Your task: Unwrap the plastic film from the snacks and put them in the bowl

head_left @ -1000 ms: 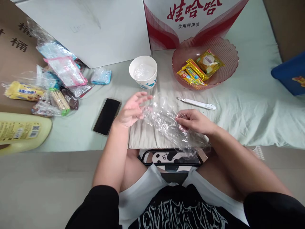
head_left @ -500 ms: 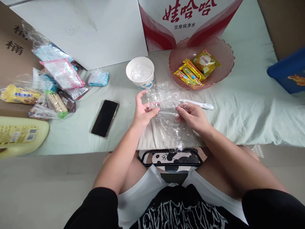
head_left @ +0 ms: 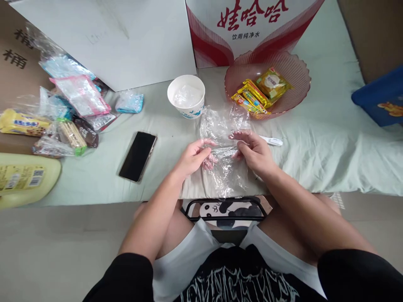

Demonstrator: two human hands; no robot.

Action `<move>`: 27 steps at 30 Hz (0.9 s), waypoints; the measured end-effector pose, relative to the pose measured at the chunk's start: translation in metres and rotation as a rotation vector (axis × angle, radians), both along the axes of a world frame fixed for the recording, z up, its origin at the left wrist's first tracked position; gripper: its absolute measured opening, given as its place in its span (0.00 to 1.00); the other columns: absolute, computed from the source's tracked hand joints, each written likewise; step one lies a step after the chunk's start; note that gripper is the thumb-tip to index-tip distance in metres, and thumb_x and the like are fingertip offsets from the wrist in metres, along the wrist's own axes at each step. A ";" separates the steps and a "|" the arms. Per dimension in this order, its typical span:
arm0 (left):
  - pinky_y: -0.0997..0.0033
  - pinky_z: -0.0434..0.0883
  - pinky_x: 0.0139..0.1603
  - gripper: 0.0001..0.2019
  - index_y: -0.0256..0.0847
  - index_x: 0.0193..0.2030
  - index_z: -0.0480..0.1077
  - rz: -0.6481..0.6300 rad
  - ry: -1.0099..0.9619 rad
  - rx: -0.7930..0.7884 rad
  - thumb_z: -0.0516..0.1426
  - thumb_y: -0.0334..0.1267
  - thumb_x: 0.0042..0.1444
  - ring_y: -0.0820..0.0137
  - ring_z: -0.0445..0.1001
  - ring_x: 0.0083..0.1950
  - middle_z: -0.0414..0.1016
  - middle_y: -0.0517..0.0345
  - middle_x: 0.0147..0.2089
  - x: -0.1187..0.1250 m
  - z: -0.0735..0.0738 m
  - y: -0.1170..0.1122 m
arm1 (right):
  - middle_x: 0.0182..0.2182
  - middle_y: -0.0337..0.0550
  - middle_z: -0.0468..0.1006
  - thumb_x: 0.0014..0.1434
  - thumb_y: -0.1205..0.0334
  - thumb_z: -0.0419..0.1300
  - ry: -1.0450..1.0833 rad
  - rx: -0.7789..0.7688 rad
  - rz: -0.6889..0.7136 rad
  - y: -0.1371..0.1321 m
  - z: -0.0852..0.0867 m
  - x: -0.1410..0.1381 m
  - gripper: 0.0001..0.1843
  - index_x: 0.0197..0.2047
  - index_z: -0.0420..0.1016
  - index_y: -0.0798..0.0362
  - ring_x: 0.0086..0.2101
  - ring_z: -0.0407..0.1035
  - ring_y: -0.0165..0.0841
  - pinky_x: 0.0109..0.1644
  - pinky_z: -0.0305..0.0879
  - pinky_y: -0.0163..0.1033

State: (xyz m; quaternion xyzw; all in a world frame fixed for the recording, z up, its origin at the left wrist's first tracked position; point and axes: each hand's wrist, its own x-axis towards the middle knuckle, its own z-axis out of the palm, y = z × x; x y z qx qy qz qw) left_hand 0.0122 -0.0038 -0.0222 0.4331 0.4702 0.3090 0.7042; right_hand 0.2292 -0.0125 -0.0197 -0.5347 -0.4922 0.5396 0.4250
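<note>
A crinkled clear plastic bag (head_left: pixel 225 167) spreads between my two hands, just above the cloth near its front edge. My left hand (head_left: pixel 194 157) grips the bag's left side, thumb against fingers, with some fingertips showing through the film. On the other side, my right hand (head_left: pixel 255 152) pinches the bag between thumb and fingers. A slim white plastic tool (head_left: pixel 273 141) lies behind my right hand, its left part covered. Beyond the bag stands a white paper cup (head_left: pixel 192 112) with crumpled clear plastic inside.
A pink ribbed bowl (head_left: pixel 299 79) holds several yellow snack packets (head_left: pixel 253 98). A black phone (head_left: pixel 137 156) lies at left, near piled packaged snacks (head_left: pixel 78 94) and a yellow jug (head_left: pixel 28 178). Large boxes (head_left: pixel 151 42) stand behind; a blue container (head_left: pixel 378 98) is at right.
Both hands have shifted their hold on the bag. My left hand has come down and curled its raised index finger in; the bag's upper part has moved slightly right.
</note>
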 end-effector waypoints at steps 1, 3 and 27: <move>0.72 0.72 0.22 0.17 0.42 0.50 0.74 0.004 0.010 0.026 0.66 0.46 0.58 0.69 0.77 0.22 0.81 0.59 0.27 -0.002 0.001 0.000 | 0.47 0.45 0.82 0.61 0.57 0.61 -0.016 0.022 -0.004 0.000 0.000 0.000 0.10 0.46 0.76 0.48 0.23 0.69 0.25 0.26 0.69 0.37; 0.72 0.72 0.21 0.16 0.44 0.50 0.74 0.005 -0.024 0.056 0.65 0.46 0.57 0.68 0.76 0.20 0.80 0.61 0.25 -0.004 0.003 -0.001 | 0.47 0.45 0.81 0.61 0.58 0.60 -0.040 0.095 -0.007 -0.001 0.000 0.001 0.07 0.39 0.78 0.48 0.28 0.72 0.29 0.26 0.67 0.37; 0.68 0.76 0.42 0.09 0.40 0.32 0.81 0.169 -0.117 0.114 0.59 0.37 0.49 0.66 0.80 0.40 0.83 0.53 0.38 -0.003 -0.003 0.010 | 0.49 0.43 0.72 0.59 0.60 0.64 -0.208 0.490 -0.044 -0.008 -0.006 0.017 0.16 0.20 0.77 0.47 0.45 0.68 0.37 0.48 0.75 0.49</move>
